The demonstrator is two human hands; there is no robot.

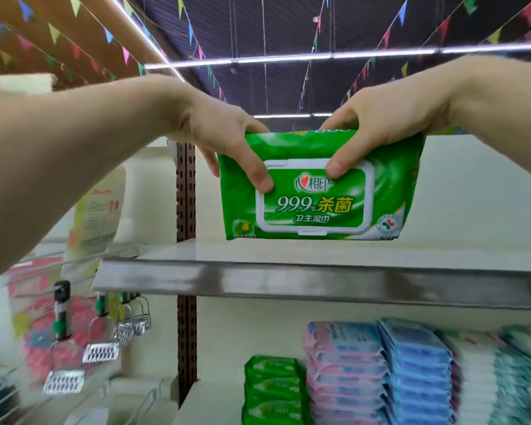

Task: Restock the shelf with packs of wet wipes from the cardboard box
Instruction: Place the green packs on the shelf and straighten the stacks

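Observation:
A green pack of wet wipes [316, 207] with a white flip lid stands upright on its long edge on the upper shelf [288, 271], label facing me. My left hand [224, 139] grips its top left corner, thumb on the front. My right hand [387, 124] grips the top right, thumb pressed on the lid frame. The cardboard box is out of view.
The shelf below holds stacks of green packs [273, 388], pink packs [347, 372], blue packs [417, 369] and white-teal packs [503, 378]. A brown perforated upright [186, 191] divides the bays. Metal graters [100, 348] hang on hooks at the left. The upper shelf's right part is bare.

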